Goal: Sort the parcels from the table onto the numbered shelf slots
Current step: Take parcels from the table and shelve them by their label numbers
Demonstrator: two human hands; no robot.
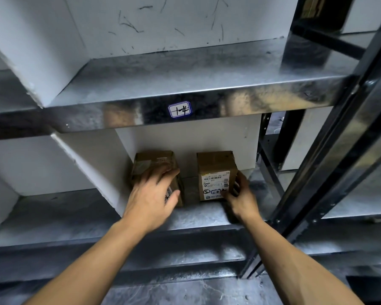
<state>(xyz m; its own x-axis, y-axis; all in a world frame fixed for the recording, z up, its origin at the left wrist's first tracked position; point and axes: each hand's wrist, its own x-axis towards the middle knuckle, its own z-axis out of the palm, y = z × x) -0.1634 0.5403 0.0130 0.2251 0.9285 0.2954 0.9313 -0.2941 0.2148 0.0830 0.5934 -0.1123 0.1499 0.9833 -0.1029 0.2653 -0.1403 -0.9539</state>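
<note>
Bare forearms reach up toward the slot under the "1-4" sticker (179,109). Below that sticker two cardboard parcels stand side by side, slightly apart, on the metal shelf (198,213). The left hand (151,195) lies over the plain parcel (154,160), below-left of the sticker, fingers (165,171) spread fairly straight, pressing rather than clasping. The right hand (240,194) grips the labelled parcel (215,172), below-right, its fingers curled round the side. Placement looks nearly done; next, both hands should release without tipping either parcel.
</note>
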